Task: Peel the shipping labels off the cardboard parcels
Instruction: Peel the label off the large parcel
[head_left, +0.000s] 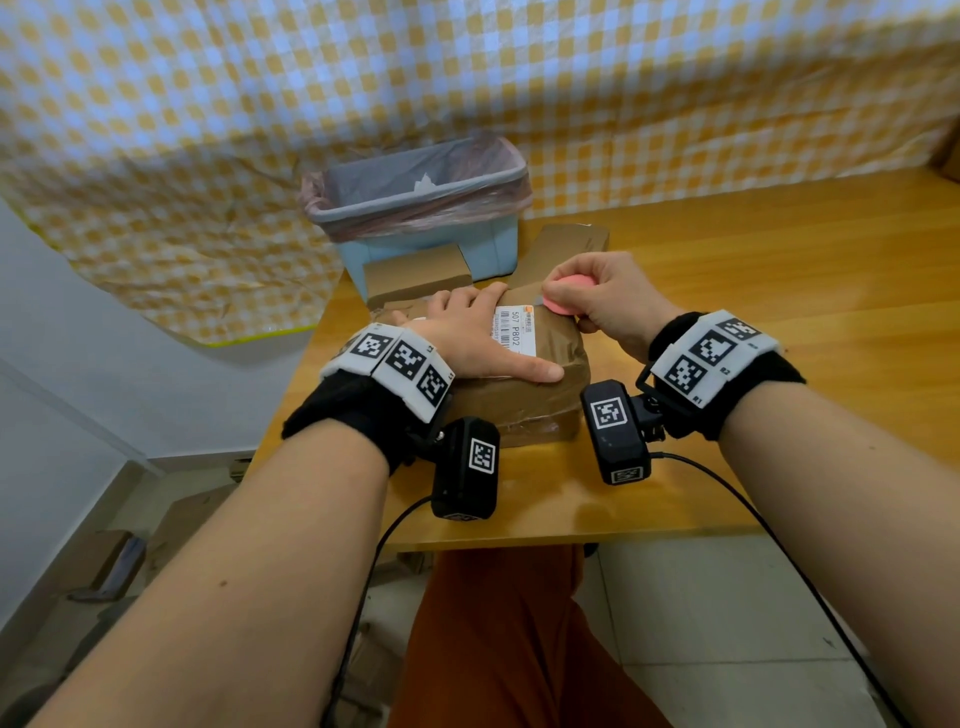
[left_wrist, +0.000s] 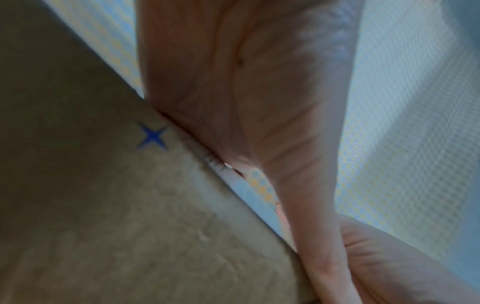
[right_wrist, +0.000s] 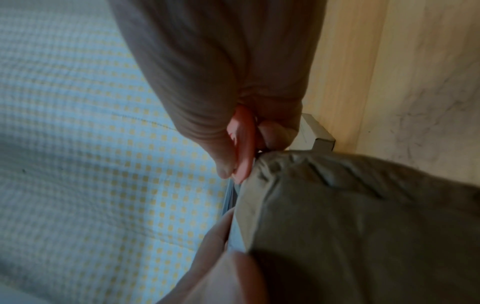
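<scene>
While the left hand (head_left: 467, 338) lies flat on the parcel (head_left: 540, 384), the right hand (head_left: 602, 301) pinches a pink scraper (head_left: 569, 295) at the label (head_left: 515, 332); too steep, it could gouge cardboard.

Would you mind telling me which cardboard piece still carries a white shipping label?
The taped parcel under the left hand; both cardboard pieces behind it show none.

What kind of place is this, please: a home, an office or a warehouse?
Probably a room in a home, used as a makeshift work spot. A small wooden table stands before a checked cloth hung as a backdrop, with a lined bin on it and a tiled floor.
</scene>
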